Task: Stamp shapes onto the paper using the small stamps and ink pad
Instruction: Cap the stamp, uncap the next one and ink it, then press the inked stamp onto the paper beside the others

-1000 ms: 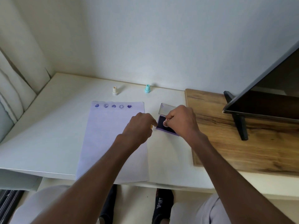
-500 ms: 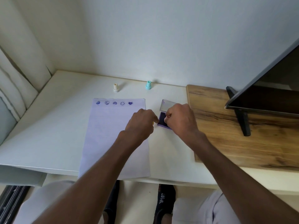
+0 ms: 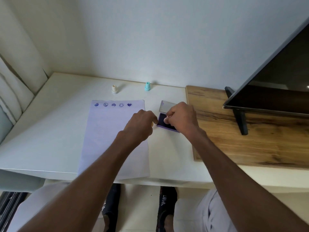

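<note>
With 5 purple prints already across the top edge of the paper (image 3: 107, 134) and the sheet below them bare, the right hand (image 3: 181, 117) presses down over the open ink pad (image 3: 164, 122) just right of the paper, fingers pinched together, apparently inking a hidden stamp, while the left hand (image 3: 139, 125), curled shut, touches the ink pad's left edge.

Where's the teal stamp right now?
The teal stamp stands upright near the table's back edge by the wall, beyond the paper's top right corner, with the cream stamp to its left.
</note>
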`<action>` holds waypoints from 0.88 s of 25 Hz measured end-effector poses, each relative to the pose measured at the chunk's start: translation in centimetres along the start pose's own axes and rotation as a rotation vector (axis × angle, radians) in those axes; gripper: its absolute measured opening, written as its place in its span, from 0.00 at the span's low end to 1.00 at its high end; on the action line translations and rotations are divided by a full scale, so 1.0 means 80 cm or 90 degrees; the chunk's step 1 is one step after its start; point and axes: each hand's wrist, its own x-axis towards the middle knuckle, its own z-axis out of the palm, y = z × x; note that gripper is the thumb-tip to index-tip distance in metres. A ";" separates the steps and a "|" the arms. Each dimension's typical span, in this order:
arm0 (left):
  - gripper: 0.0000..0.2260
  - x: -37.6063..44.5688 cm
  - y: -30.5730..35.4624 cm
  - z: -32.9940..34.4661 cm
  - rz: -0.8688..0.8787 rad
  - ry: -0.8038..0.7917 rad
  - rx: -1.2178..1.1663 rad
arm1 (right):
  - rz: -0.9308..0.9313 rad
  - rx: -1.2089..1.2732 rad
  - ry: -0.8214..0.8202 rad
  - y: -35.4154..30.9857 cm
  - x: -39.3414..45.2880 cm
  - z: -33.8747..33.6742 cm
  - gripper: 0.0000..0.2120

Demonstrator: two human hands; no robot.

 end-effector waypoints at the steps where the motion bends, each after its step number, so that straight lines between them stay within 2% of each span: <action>1: 0.19 0.000 -0.001 -0.001 0.006 0.003 -0.004 | 0.040 0.119 0.024 0.009 -0.002 -0.004 0.09; 3: 0.18 0.000 -0.004 -0.009 0.008 0.016 -0.029 | 0.119 0.366 0.095 0.021 -0.005 -0.009 0.08; 4: 0.17 0.000 -0.005 -0.017 0.005 0.026 -0.046 | 0.170 0.532 0.073 0.024 -0.004 -0.012 0.08; 6: 0.15 0.001 -0.011 -0.033 -0.010 0.057 -0.076 | 0.262 0.883 -0.111 0.020 -0.003 -0.018 0.05; 7: 0.14 0.002 -0.016 -0.041 -0.024 0.072 -0.087 | 0.291 1.000 -0.197 0.016 -0.004 -0.020 0.05; 9: 0.12 -0.001 -0.029 -0.051 -0.058 0.087 -0.103 | 0.318 1.133 -0.291 0.005 -0.004 -0.016 0.07; 12: 0.10 -0.012 -0.040 -0.058 -0.081 0.047 -0.075 | 0.314 1.188 -0.329 -0.016 0.000 -0.001 0.06; 15: 0.11 -0.025 -0.050 -0.058 -0.078 0.014 -0.001 | 0.287 1.113 -0.326 -0.037 0.004 0.016 0.08; 20: 0.22 -0.038 -0.084 -0.057 -0.125 -0.019 0.092 | 0.227 1.109 -0.387 -0.074 0.016 0.041 0.09; 22: 0.19 -0.039 -0.091 -0.059 -0.157 -0.029 0.102 | 0.197 1.099 -0.385 -0.088 0.022 0.049 0.08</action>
